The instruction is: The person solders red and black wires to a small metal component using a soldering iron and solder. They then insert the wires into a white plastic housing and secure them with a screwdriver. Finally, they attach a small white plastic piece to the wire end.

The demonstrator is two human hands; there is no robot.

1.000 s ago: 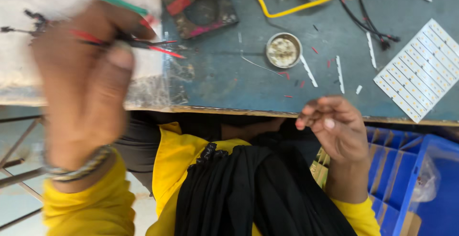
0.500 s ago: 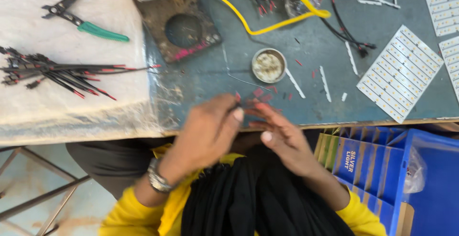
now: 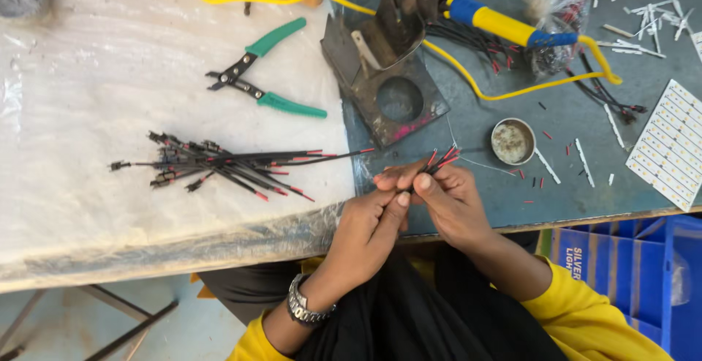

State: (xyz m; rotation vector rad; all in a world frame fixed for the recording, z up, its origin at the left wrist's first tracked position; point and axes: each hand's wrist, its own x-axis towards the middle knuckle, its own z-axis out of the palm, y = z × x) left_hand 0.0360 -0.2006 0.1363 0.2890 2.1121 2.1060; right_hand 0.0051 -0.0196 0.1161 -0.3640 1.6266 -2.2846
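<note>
My left hand (image 3: 369,218) and my right hand (image 3: 453,200) meet at the table's front edge, both pinching a small bundle of black and red wires (image 3: 441,160) whose red tips fan out up and to the right. A larger pile of black and red wires (image 3: 227,167) lies on the white plastic sheet (image 3: 95,98) to the left of my hands. A small round tin (image 3: 512,141) sits just above and right of my right hand.
Green-handled pliers (image 3: 267,76) lie on the sheet. A soldering iron with a blue and yellow handle (image 3: 504,26) rests in a dark metal stand (image 3: 387,76) with a yellow cable. White LED strip panels (image 3: 673,141) lie at right; blue bins (image 3: 629,273) below the edge.
The view has shifted and moved closer. My left hand put down the large wire bundle on the sheet a second ago, then joined my right hand; both now hold a small wire bundle.
</note>
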